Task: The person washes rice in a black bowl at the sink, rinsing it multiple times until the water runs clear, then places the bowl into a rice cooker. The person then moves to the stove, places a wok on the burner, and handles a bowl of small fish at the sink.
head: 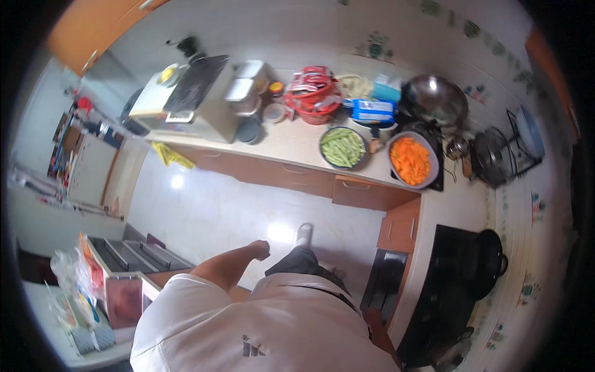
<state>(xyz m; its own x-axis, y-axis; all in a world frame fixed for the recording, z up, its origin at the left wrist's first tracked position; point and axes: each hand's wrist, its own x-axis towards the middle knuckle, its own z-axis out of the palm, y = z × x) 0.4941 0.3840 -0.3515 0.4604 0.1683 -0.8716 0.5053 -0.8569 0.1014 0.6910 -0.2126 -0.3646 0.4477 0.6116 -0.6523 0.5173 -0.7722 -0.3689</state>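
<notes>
My left hand (260, 250) hangs over the tiled floor with its fingers curled in, and nothing shows in it. At my right side, my right hand (372, 317) is in shadow beside the dark panel of a built-in appliance (385, 279); its fingers cannot be made out. On the counter (288, 149) before me stands a bowl of green vegetable strips (343, 147). To its right, an oval basin of cut orange vegetable, perhaps carrot (410, 160), sits partly over a black hob. Both hands are apart from these vessels.
A wok (434, 100), red baskets of packets (314, 95), a blue packet (373, 110) and a white countertop appliance (200, 100) line the counter. A black gas hob with a pan (483, 265) is at right. A yellow cloth (172, 156) hangs off the counter edge.
</notes>
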